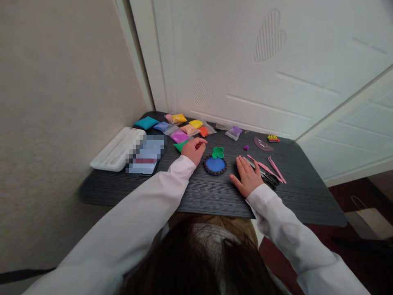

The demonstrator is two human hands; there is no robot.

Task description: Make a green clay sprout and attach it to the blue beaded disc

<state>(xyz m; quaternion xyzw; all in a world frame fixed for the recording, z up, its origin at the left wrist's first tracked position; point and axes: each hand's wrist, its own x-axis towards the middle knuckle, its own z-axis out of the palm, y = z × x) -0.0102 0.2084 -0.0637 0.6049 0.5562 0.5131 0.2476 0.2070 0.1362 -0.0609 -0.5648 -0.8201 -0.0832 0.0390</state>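
A blue clay disc (215,164) ringed with dark brown clay balls lies on the table between my hands. At its far edge sits a green clay piece (218,153) with rounded lobes. My left hand (194,150) is just left of the disc, fingers curled in with thumb and forefinger close together; whatever may be between them is too small to make out. It partly covers a green clay packet (179,146). My right hand (247,177) rests flat, fingers stretched out, beside black-handled scissors (270,180) that it partly hides.
Several clay packets (178,136) lie along the back. Pink tweezers (276,169), a pink tool (264,166), a clear purplish half-round piece (263,144) and a small purple lump (246,147) are at right. A white case (118,149) and a blurred phone (147,155) lie left.
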